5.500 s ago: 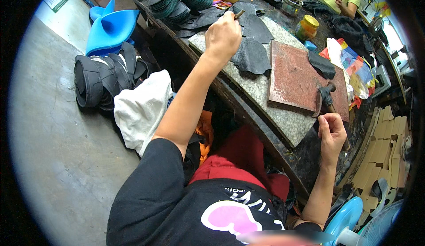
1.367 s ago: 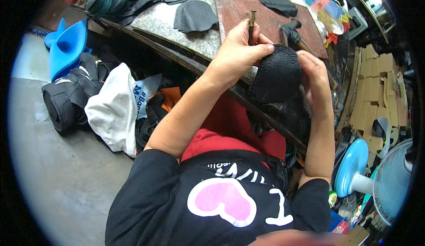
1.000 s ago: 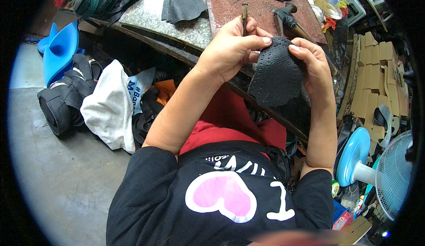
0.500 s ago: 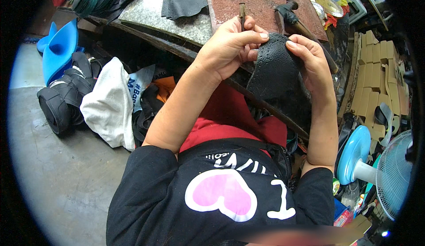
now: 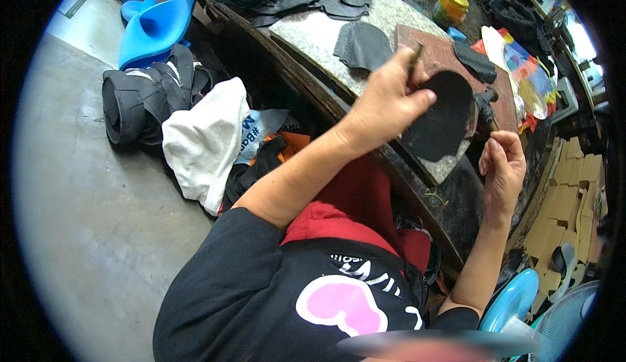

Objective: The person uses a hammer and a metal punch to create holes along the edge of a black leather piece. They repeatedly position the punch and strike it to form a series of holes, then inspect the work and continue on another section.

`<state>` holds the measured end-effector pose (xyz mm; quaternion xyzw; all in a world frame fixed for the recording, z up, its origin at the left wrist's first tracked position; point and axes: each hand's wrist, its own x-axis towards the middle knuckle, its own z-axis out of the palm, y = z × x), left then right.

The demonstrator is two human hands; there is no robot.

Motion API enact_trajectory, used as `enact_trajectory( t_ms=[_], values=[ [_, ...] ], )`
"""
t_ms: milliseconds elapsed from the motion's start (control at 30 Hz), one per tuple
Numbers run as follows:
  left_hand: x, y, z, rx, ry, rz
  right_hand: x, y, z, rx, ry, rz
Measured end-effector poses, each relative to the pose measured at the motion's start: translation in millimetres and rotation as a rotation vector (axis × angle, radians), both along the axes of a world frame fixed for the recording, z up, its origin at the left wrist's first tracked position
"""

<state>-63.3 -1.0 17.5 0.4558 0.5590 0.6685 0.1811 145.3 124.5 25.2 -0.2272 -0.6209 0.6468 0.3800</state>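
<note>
Two things are clamped in the left hand: a slim metal rod and a rounded black leather piece, above the speckled grey slab's near end. The right hand curls by the black-headed hammer, grip unclear. Seemingly positioning; next likely needs the leather flat.

below and right of the white cloth, the black shirt bears white lettering around a pink heart; just right of the cloth, a pale printed piece carries blue lettering; up-left of the cloth, a wall sign is too small to read.
</note>
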Motion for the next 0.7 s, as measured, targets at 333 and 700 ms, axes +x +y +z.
enact_trajectory(
  t_ms=[333, 700],
  values=[
    [-91, 6, -14, -0.397, 0.801, 0.708, 0, -3, -6, 0.189, -0.205, 0.005],
    [-188, 77, -11, -0.552, 0.705, 0.879, 1, 0, -13, 0.264, -0.279, 0.084]
  ],
)
